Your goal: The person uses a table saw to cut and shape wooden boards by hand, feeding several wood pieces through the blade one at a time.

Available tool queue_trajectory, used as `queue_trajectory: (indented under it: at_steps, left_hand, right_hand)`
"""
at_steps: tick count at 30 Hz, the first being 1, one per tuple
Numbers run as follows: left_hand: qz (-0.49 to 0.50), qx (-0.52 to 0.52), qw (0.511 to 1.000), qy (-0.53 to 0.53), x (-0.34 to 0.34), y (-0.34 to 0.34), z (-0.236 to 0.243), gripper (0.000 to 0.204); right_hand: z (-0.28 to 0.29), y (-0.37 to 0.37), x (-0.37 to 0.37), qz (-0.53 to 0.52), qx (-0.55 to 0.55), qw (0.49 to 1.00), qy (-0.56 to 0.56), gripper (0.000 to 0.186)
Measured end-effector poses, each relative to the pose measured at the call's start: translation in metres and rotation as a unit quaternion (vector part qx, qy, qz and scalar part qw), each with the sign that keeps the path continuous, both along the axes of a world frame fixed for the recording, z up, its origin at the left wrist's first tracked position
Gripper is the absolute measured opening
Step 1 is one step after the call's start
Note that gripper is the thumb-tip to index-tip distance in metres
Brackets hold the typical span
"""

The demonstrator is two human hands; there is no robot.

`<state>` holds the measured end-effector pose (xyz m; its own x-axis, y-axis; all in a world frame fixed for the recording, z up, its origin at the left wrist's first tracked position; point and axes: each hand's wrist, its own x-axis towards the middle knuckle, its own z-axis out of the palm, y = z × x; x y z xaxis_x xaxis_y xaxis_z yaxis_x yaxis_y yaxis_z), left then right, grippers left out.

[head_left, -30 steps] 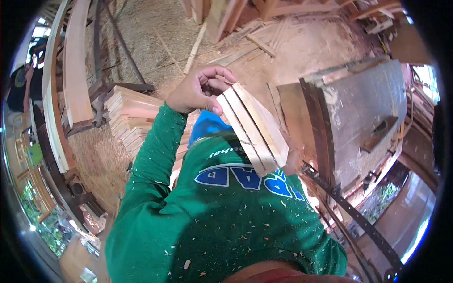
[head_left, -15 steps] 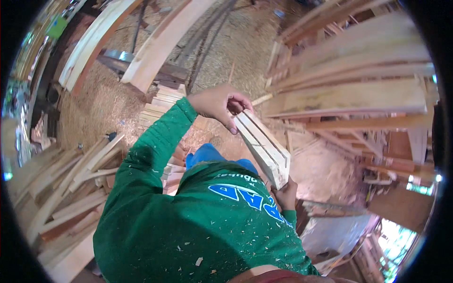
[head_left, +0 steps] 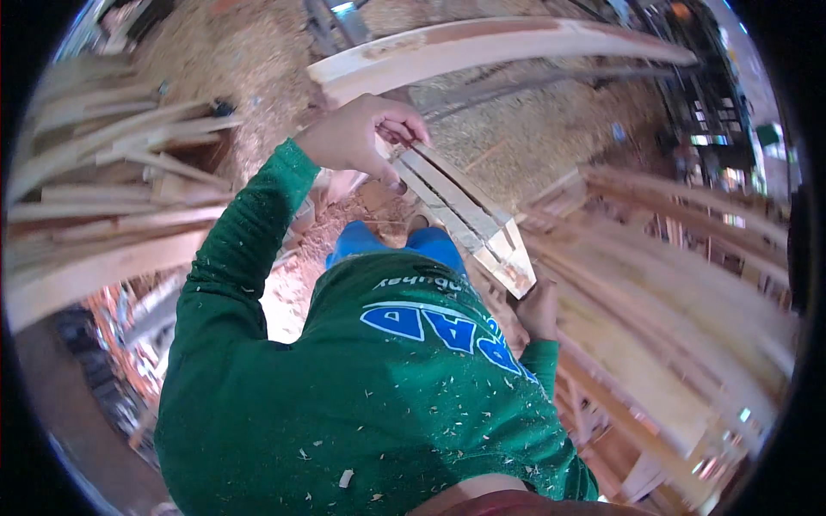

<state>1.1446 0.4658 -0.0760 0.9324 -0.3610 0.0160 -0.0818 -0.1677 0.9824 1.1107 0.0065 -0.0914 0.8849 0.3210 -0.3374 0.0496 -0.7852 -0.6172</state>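
Between my two hands is a bundle of pale wooden pieces (head_left: 453, 205), lying side by side with dark gaps between them. Their near right end is cut at a slant. My left hand (head_left: 354, 136) grips the far left end, thumb on one side and fingers curled over the other. Lower down, my right hand (head_left: 539, 310) holds the slanted end from beneath; most of its fingers are hidden behind the wood. Wood shavings dot my green sleeves and shirt.
A long pale plank (head_left: 482, 53) lies ahead, over a shaving-strewn floor (head_left: 249, 52). Piled wooden strips (head_left: 112, 172) fill the left side. On the right, long boards (head_left: 637, 301) are stacked, blurred by motion.
My body has turned left, so the surroundings have swung clockwise in view. Both hands keep their hold on the wooden pieces, which sit slightly higher and further left in the picture.
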Motion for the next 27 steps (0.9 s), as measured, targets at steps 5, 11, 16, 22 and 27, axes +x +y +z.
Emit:
queue_trajectory:
  at_steps: [5, 11, 16, 22, 27]
  left_hand:
    - [0.093, 0.054, 0.994, -0.037, 0.011, 0.014, 0.011, 0.065]
    - [0.262, 0.192, 0.928, -0.186, 0.028, 0.016, 0.004, 0.056]
    - [0.317, 0.229, 0.892, -0.227, 0.049, 0.028, -0.014, 0.051]
    - [0.387, 0.285, 0.861, -0.166, 0.075, 0.029, -0.039, 0.047]
    - [0.423, 0.294, 0.848, -0.122, 0.087, 0.026, -0.052, 0.045]
  right_hand:
    - [-0.006, 0.004, 0.121, 0.150, 0.018, 0.983, -0.106, 0.050]
    - [0.070, 0.054, 0.240, 0.293, -0.145, 0.938, -0.117, 0.051]
    - [0.117, 0.098, 0.313, 0.358, -0.142, 0.904, -0.186, 0.051]
    - [0.149, 0.152, 0.378, 0.385, -0.216, 0.872, -0.210, 0.054]
    - [0.155, 0.195, 0.423, 0.428, -0.225, 0.855, -0.190, 0.047]
